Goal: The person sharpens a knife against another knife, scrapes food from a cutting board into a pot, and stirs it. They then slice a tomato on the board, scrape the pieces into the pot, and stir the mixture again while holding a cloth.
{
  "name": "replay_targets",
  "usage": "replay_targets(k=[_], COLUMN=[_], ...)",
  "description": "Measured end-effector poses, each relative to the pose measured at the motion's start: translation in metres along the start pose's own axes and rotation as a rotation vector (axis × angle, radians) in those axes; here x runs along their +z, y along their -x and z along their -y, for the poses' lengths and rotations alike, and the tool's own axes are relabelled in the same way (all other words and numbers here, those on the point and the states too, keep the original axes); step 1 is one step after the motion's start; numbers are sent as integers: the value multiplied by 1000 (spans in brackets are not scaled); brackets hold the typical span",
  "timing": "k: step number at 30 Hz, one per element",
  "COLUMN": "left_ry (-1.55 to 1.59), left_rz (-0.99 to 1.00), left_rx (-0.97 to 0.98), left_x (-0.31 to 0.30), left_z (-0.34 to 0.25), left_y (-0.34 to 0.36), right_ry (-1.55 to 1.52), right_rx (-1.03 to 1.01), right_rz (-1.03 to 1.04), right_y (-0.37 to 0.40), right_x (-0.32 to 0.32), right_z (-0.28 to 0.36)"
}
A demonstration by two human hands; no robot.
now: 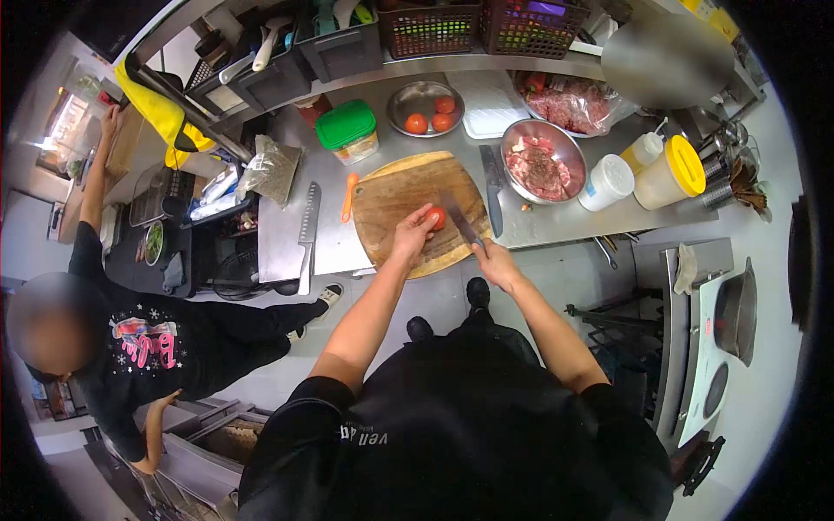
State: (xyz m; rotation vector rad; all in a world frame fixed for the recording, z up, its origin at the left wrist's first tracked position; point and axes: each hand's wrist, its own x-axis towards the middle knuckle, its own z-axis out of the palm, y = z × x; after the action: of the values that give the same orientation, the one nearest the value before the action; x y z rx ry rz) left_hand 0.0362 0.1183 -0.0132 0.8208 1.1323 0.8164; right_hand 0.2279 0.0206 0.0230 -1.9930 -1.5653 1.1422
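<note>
The left hand (412, 233) clamps a seemingly whole tomato (437, 217) on the cutting board (391, 195), right hand (495, 260) closed on a knife (459, 219) against it; three tomatoes (417, 123) wait in a far bowl (401, 94).

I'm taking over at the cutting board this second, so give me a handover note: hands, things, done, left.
Left hand steadies the tomato on the round wooden board.
Right hand grips the knife, blade at the tomato.
Done: no cut pieces show on the board; whether this cut has begun cannot be told.
Left: likely this tomato, then perhaps the three tomatoes in the metal bowl behind the board.
</note>
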Motion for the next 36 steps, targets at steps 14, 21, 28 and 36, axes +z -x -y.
replay_targets(k=[14,21,28,36], left_ry=[88,16,-103,-67], left_rz=[-43,-125,-129,-140], left_rx=[-110,-87,-110,-71], left_x=[10,14,11,10], left_z=[-18,-16,-19,-15], left_y=[8,2,-2,-2], right_ry=[99,163,168,187], right_rx=[-71,-79,-106,-123], right_rz=[-174,-141,-137,-141], right_y=[28,36,40,47], right_x=[4,-2,5,7], right_z=[27,38,37,39])
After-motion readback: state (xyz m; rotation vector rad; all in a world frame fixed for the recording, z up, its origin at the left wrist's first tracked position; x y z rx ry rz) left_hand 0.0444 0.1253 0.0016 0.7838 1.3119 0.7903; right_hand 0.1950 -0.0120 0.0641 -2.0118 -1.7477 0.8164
